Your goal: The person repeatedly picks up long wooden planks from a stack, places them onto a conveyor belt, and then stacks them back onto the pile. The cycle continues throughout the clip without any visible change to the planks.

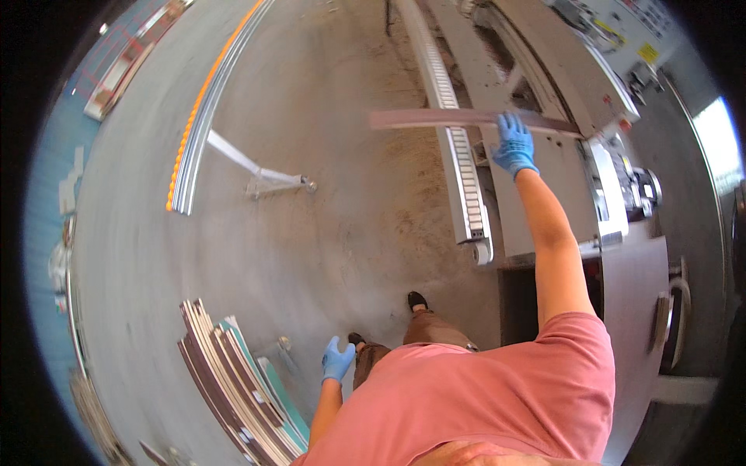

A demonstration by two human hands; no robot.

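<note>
A long, narrow brown board (435,118) lies across the grey machine bed (536,186), its left end sticking out past the roller rail (465,175). My right hand (514,146), in a blue glove, reaches forward and rests on this board with its fingers stretched over it. The board's right end meets the machine's upright housing. Low at my left side hangs my left hand (337,360), also gloved in blue, with thumb and fingers apart and nothing in it. Nearest to that hand is a stack of long panels (233,380) with brown, cream and teal edges.
Further left stands a long roller stand (206,116) with orange rollers and a white leg (260,169) reaching over the floor. A motor (641,193) sits at the machine's right side. Dust covers the floor beside the rail. More boards (116,81) lie at the far left.
</note>
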